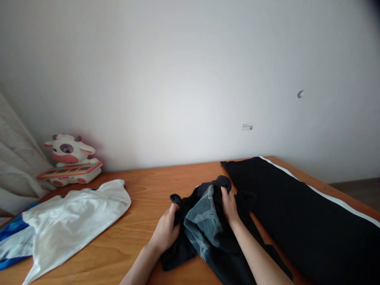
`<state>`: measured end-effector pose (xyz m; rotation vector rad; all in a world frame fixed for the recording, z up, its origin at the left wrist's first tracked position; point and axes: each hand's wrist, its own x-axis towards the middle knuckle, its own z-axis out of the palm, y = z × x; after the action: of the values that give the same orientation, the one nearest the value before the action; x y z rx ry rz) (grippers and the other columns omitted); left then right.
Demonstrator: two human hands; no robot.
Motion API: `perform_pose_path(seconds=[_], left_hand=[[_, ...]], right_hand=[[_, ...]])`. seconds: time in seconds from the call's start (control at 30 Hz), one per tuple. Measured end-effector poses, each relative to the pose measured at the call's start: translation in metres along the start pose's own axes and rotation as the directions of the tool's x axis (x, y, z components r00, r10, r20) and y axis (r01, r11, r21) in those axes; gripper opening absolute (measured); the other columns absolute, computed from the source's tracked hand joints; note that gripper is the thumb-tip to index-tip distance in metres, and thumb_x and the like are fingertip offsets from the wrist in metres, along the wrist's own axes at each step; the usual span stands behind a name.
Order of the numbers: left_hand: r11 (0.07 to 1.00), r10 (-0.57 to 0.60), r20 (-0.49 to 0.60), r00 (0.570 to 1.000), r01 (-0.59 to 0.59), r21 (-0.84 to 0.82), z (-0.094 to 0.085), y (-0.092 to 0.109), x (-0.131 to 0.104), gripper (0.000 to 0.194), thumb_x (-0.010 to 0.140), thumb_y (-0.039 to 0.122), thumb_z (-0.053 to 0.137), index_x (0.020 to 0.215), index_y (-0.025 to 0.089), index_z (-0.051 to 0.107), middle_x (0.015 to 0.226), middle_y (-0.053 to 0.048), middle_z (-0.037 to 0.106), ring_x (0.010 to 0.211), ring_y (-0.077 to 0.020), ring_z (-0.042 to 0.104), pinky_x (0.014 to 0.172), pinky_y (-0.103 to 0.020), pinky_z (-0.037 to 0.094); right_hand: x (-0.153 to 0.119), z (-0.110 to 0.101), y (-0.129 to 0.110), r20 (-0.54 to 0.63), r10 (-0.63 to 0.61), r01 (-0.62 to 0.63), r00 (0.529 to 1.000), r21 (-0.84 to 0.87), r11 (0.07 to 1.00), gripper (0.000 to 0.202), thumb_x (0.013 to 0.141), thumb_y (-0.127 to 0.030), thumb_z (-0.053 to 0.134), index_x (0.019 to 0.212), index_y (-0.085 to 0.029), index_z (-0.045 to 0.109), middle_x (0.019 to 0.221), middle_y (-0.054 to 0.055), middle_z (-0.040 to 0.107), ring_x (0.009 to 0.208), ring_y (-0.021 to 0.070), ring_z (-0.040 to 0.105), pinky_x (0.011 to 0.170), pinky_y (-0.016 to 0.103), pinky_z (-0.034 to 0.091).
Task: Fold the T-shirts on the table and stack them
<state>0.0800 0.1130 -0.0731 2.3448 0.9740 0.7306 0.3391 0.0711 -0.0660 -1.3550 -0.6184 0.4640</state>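
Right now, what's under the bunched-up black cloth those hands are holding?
Wooden tabletop shows around the printed black garment, held by the left hand and right hand. Its folds hide whatever lies directly beneath, so I can't tell what's there.

A home: cow toy (69, 159), curtain (18, 158) and clothes (77, 213).

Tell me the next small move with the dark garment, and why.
I'd probably ease the left hand and right hand apart to spread the dark garment: both hands grip its upper part, yet the cloth between them is bunched, with folds hiding its outline.
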Motion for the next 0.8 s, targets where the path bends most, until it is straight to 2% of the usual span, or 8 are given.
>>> perform_pose_path(seconds=[0.2,0.47,0.8], left_hand=[[1.000,-0.030,0.037,0.999,0.030,-0.002,-0.0020,0.0044,0.0012,0.030,0.076,0.008,0.049,0.098,0.025,0.039,0.089,-0.003,0.062,0.086,-0.0231,0.063,0.077,-0.031,0.045],[0.999,-0.047,0.038,0.998,0.047,0.006,-0.0009,0.0073,0.0007,0.032,0.075,0.008,0.050,0.098,0.026,0.038,0.090,-0.004,0.063,0.088,-0.0241,0.065,0.077,-0.031,0.045],[0.997,-0.072,0.021,0.997,0.072,-0.005,-0.0002,0.0075,-0.0008,0.032,0.076,0.010,0.053,0.099,0.026,0.038,0.091,-0.003,0.063,0.088,-0.0237,0.065,0.080,-0.032,0.047]], right_hand=[[0.0005,-0.0021,0.0002,0.009,-0.007,0.007,1.000,-0.029,1.000,0.058,0.077,-0.064,0.056,0.100,-0.016,0.079,0.107,0.013,0.079,0.113,0.0348,0.068,0.093,0.041,0.055],[0.0021,-0.0022,0.0034,0.014,-0.007,0.008,1.000,-0.061,0.998,0.055,0.077,-0.062,0.056,0.097,-0.016,0.079,0.111,0.014,0.078,0.120,0.0367,0.064,0.099,0.043,0.051],[0.0031,-0.0054,0.0050,-0.008,0.025,-0.026,1.000,-0.056,0.998,0.056,0.075,-0.062,0.055,0.100,-0.017,0.078,0.114,0.013,0.077,0.125,0.0345,0.061,0.105,0.043,0.048]])
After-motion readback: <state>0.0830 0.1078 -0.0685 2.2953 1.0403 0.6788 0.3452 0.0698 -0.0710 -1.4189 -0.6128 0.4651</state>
